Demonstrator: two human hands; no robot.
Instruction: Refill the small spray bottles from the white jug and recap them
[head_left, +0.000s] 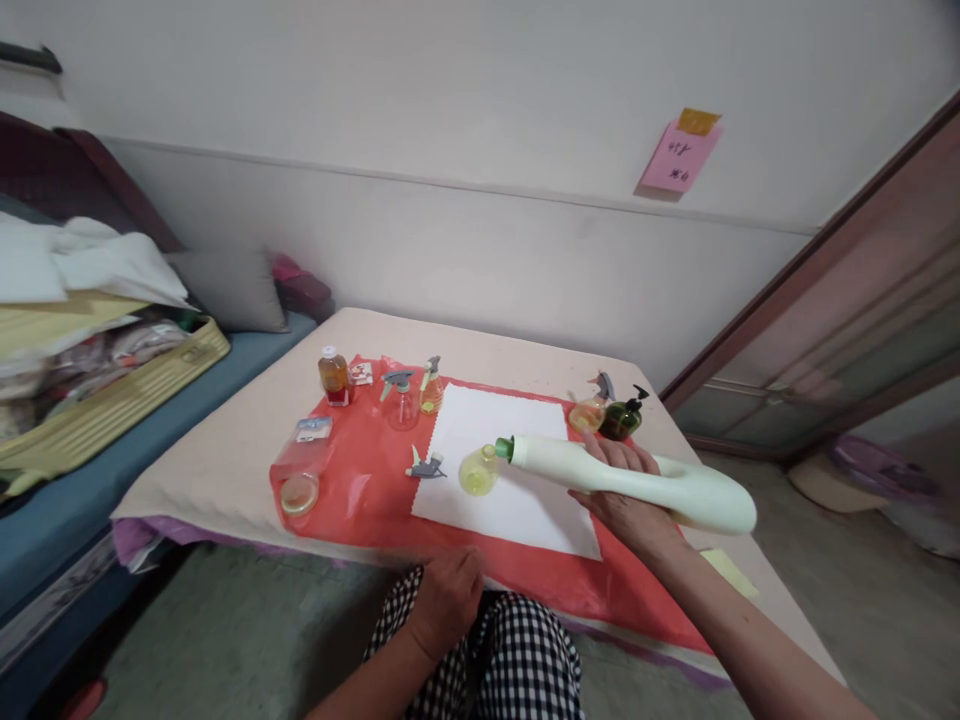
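My right hand (619,480) grips the handle of a pale green bottle (697,500), which lies nearly level in the air. Its green mouth (504,449) is at the neck of a small yellow-green bottle (478,474) without a top; I cannot tell whether they touch. The small bottle stands on a white sheet (517,505). A grey spray head (427,465) lies just left of it. My left hand (451,588) rests closed by my thigh, near the table's front edge, and whatever it may hold is hidden.
Red plastic (367,500) lies beneath the sheet. A clear spray bottle (403,405) and an orange one (432,390) stand at back left, near an amber bottle (334,378). An orange spray bottle (587,414) and a dark green pump bottle (621,420) stand right. A tape roll (298,494) lies left.
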